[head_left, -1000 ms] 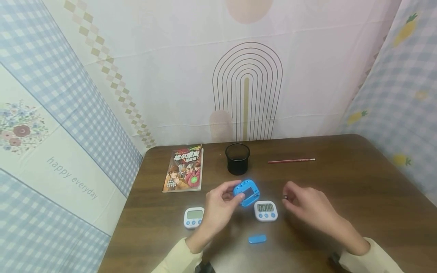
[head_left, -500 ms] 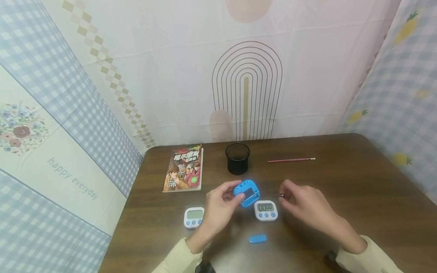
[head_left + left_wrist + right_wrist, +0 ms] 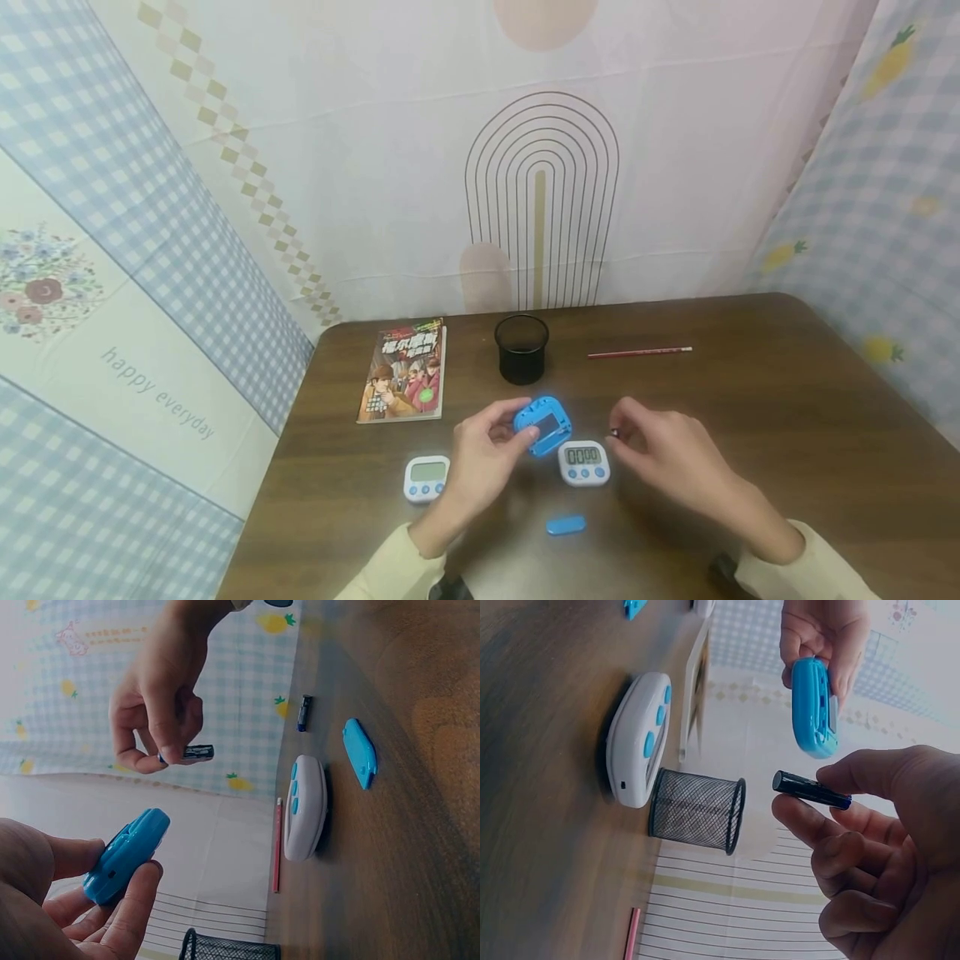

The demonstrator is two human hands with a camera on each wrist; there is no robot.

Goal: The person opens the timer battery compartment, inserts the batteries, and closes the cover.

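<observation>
My left hand (image 3: 483, 457) grips a blue digital timer (image 3: 808, 712) by its edge, its back turned up and its battery slot uncovered. Between thumb and fingertips, my right hand (image 3: 671, 446) pinches a small dark battery (image 3: 810, 789), held a short way from the timer. Below the hands, a white timer (image 3: 583, 464) with blue buttons lies on the table, its display showing zeros. Nearer the front is a loose blue battery cover (image 3: 566, 525). The left wrist view also shows a second battery (image 3: 304, 712) on the table, beyond the white timer.
Another white timer (image 3: 426, 480) with a blank display lies left, partly behind the left wrist. Farther back on the wooden table (image 3: 750, 375) are a comic-style book (image 3: 405, 371), a black mesh pen cup (image 3: 522, 358) and a red pencil (image 3: 637, 353).
My right hand has moved slightly left with the battery, closer to the blue timer. My left hand and the timer in it have stayed almost still.
</observation>
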